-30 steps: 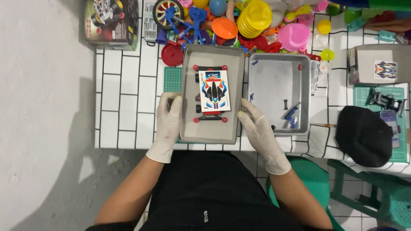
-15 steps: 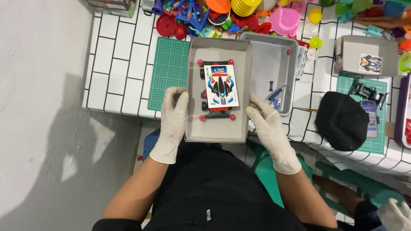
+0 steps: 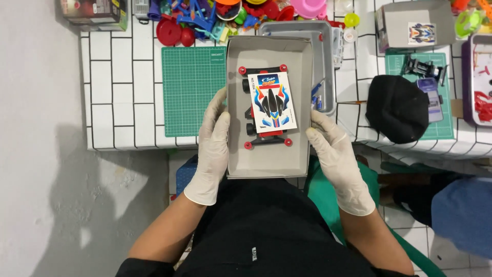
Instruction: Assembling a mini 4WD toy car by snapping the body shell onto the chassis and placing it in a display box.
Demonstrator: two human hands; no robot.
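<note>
A gloved left hand (image 3: 211,149) and gloved right hand (image 3: 338,159) each clasp a long side of a grey cardboard box lid (image 3: 269,164), held over the lap at the edge of the white tiled table (image 3: 110,97); inside lies a black toy racing-car chassis (image 3: 264,134) under a sticker sheet (image 3: 272,102). A green cutting mat (image 3: 192,92) lies left of it, a second grey tray (image 3: 324,56) and black cap (image 3: 397,107) right. Seemingly mid-carry, any set-down calls for level hands and bare tabletop among the clutter.

Your sticker sheet (image 3: 272,102) covers most of the toy car chassis (image 3: 264,137), so only its wheels and red rollers show. The toy pile (image 3: 225,15) runs off the top edge (pieces too jumbled to sort). The purple tray (image 3: 477,77) is cut by the right edge.
</note>
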